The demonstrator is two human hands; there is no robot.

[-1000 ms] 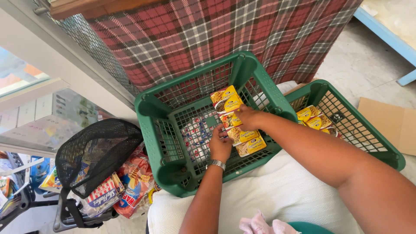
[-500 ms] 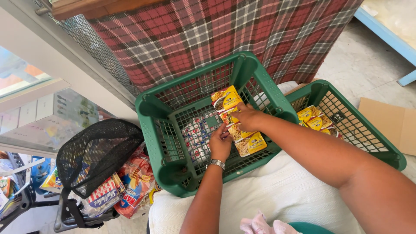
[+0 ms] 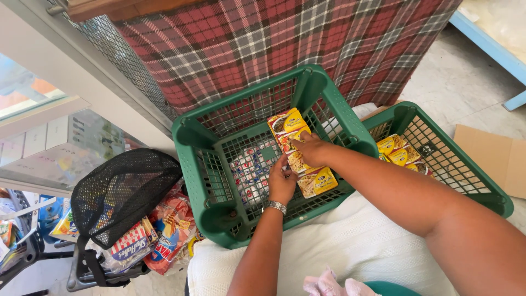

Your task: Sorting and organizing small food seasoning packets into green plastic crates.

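both hands, left hand [image 3: 282,183] and right hand [image 3: 311,149], closed on yellow flat packets [image 3: 298,151] stacked inside green plastic mesh basket [image 3: 219,164]; uneven row could topple if released unsupported

Near crate [image 3: 208,164] stood on the cloth [image 3: 350,246], its packets [image 3: 298,151] in a row along its right wall. Second crate [image 3: 471,181] lay to its right, packets [image 3: 397,153] at its left end. Mesh basket [image 3: 118,192] sat left, snack bags [image 3: 164,235] beside it.
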